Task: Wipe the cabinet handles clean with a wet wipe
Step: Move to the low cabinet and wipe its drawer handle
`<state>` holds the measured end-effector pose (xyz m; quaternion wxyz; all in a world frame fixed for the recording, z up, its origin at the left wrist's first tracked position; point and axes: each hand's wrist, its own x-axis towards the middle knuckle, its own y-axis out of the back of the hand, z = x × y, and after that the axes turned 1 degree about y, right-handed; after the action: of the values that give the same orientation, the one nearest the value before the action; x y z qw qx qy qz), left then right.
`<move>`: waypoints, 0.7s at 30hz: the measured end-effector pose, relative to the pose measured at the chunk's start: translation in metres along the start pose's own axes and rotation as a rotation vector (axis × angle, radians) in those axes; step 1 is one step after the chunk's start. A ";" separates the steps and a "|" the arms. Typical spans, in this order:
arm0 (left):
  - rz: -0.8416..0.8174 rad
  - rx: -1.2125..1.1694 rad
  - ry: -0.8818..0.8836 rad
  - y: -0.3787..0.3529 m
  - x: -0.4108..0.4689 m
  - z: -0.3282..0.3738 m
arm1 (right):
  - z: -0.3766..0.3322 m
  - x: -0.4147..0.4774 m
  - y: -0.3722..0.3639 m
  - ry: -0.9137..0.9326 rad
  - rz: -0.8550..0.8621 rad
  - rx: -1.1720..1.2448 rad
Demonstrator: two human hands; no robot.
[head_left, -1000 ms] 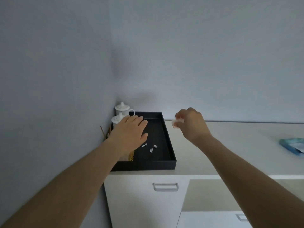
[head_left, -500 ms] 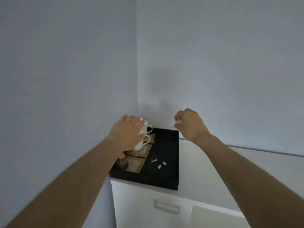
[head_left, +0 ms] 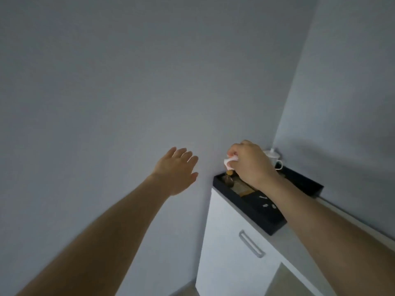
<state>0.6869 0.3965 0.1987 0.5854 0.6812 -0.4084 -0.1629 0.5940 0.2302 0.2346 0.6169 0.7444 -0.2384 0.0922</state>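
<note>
1. Near, at the lower right, the cabinet handle (head_left: 251,243) sits on the white drawer front, and no hand is close to it.
2. Farther, the black tray (head_left: 245,207) lies on the cabinet top.
3. Above the tray's far-left corner, the right hand (head_left: 250,163) pinches the crumpled wet wipe (head_left: 229,161).
4. The left hand (head_left: 175,169) was over the tray a second ago. Now it is spread flat at the left, before the bare wall.
5. Far in the corner stands a white cup (head_left: 273,159). I judge the wiping has not yet begun.
</note>
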 end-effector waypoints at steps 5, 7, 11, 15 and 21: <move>-0.066 0.047 0.230 0.011 -0.121 -0.066 | -0.114 -0.014 -0.029 0.225 -0.074 0.140; -0.087 0.075 0.313 0.019 -0.177 -0.091 | -0.168 -0.024 -0.035 0.317 -0.097 0.189; -0.112 0.135 0.488 0.040 -0.307 -0.143 | -0.290 -0.058 -0.044 0.480 -0.123 0.305; -0.177 0.197 0.664 0.066 -0.455 -0.186 | -0.422 -0.129 -0.054 0.633 -0.168 0.431; -0.259 0.283 0.886 0.118 -0.678 -0.214 | -0.604 -0.258 -0.047 0.852 -0.230 0.536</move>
<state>0.3779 1.0478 0.1907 0.5794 0.8033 -0.0496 0.1286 0.4867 0.8797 0.2159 0.4529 0.7940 0.1494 0.3769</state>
